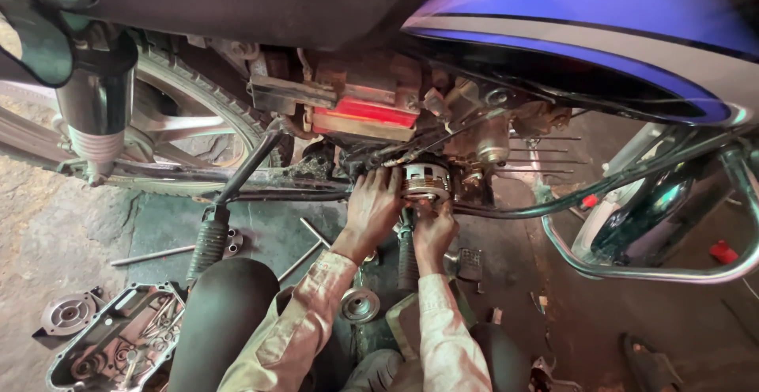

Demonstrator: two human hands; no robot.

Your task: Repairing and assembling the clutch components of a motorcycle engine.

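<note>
Head view: left hand [370,210] and right hand [433,230], fingers curled around (gripping) round metal clutch assembly [424,181].

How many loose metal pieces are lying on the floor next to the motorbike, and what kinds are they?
Engine cover: 1
Round metal discs: 2
Thin metal rods: 3
Total: 6

Both hands, the left hand and the right hand, are on the round clutch part on the engine, not on the floor pieces.

Motorbike repair w/shop: blue-and-silver motorcycle [585,36] w/ engine opened up, removed grey metal engine cover [118,344] & loose steel rods [150,256] on stained concrete floor [47,226].
</note>
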